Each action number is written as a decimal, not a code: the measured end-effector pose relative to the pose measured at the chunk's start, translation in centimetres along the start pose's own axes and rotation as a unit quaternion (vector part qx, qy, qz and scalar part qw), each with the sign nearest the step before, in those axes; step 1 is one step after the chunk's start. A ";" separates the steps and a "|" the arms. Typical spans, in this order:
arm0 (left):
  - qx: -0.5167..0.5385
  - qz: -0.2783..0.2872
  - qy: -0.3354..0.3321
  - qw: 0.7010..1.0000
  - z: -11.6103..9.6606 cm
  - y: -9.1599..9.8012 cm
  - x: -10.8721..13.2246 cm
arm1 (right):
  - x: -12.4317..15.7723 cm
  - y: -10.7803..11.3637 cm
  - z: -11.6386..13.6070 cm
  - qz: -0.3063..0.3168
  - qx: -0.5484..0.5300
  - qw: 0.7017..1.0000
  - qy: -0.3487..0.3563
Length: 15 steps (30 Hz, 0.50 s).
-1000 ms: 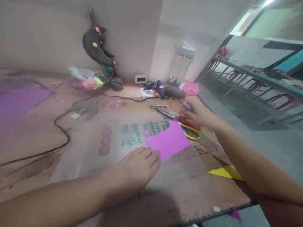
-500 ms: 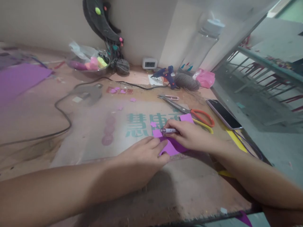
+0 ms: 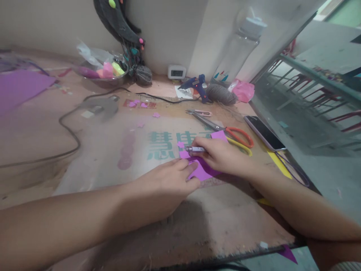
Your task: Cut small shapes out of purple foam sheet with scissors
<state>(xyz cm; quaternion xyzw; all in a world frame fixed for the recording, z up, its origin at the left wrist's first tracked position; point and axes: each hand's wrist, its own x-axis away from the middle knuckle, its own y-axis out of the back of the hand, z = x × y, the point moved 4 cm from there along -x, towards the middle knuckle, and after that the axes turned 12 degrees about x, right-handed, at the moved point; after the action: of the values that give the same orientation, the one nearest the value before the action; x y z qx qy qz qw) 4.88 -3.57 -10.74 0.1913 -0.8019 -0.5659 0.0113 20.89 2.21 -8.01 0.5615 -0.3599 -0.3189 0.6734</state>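
Green printed characters (image 3: 162, 145) are running across the brown cardboard mat (image 3: 113, 150) that is covering the counter (image 3: 34, 124). The first is reading 慧 and the next looks like 康. A third is being covered by the right hand (image 3: 222, 158). At 11 o'clock from the print, a small red label (image 3: 139, 104) is too blurred to read, and the digits on the small white clock (image 3: 176, 71) by the wall cannot be made out.

A small purple paper sheet (image 3: 201, 171) is lying flat on the mat at about 5 o'clock from the characters, between and under both hands. The right hand is gripping a slim pale pen (image 3: 195, 149), its fingers closed round the barrel. The pen's long axis is running nearly level, from 3 o'clock to 9 o'clock, with the tip pointing to 9 o'clock over the sheet's far left corner. The left hand (image 3: 166, 184) is resting palm down, its fingers (image 3: 183, 169) stretched flat and open, pressing on the sheet's near edge and gripping nothing. The two hands are lying just beside each other over the sheet.

At 2 o'clock from the right hand, orange-and-yellow-handled scissors (image 3: 225, 131) are lying with the blades pointing to 10 o'clock. A black smartphone (image 3: 263, 132) is lying just beside the handles at 3 o'clock. A blue glue gun (image 3: 196, 84) and a grey ball of yarn (image 3: 221, 94) are sitting near the wall at 12 o'clock.
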 end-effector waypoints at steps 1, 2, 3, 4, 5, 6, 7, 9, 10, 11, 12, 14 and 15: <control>0.004 -0.002 0.003 1.000 0.0 0.0 0.0 | 0.0 -0.2 0.0 -0.011 0.008 1.000 -0.008; 0.006 -0.006 0.007 1.000 0.0 0.1 0.0 | 0.0 -0.3 0.1 -0.021 0.012 1.000 -0.011; 0.004 -0.011 0.010 1.000 0.0 0.2 0.0 | 0.0 -0.3 0.1 -0.025 0.011 1.000 -0.010; -0.001 -0.013 0.012 1.000 -0.1 0.3 0.0 | 0.0 -0.3 0.1 -0.021 0.006 1.000 -0.002; -0.007 -0.013 0.012 1.000 -0.2 0.4 0.1 | -0.1 -0.2 0.2 -0.012 -0.003 1.000 0.009; -0.012 -0.010 0.011 1.000 -0.3 0.6 0.1 | -0.1 -0.1 0.2 0.001 -0.010 1.000 0.020; -0.017 -0.006 0.010 1.000 -0.4 0.7 0.0 | -0.1 0.0 0.2 0.012 -0.014 0.999 0.028; -0.019 0.005 0.012 1.000 -0.6 0.9 0.0 | -0.1 0.2 0.2 0.010 -0.009 1.000 0.028; -0.018 0.010 0.015 1.000 -0.7 1.0 0.0 | -0.1 0.2 0.2 -0.002 -0.003 1.000 0.020; -0.018 0.012 0.018 1.000 -0.7 1.2 0.0 | 0.0 0.1 0.1 -0.018 0.002 1.000 0.012; -0.018 0.014 0.022 0.999 -0.7 1.2 0.0 | 0.0 0.1 0.1 -0.031 0.004 0.999 0.008; -0.016 0.013 0.023 1.000 -0.7 1.3 0.0 | 0.1 0.0 0.1 -0.038 -0.005 0.999 0.020; -0.015 0.011 0.023 1.000 -0.8 1.4 0.0 | 0.1 0.0 0.1 -0.028 -0.014 0.999 0.034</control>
<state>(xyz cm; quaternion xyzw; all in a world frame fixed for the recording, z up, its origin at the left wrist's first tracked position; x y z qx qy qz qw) 4.69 -3.85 -9.22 0.1951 -0.7947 -0.5735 0.0389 20.84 2.07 -7.99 0.5721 -0.3168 -0.3234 0.6839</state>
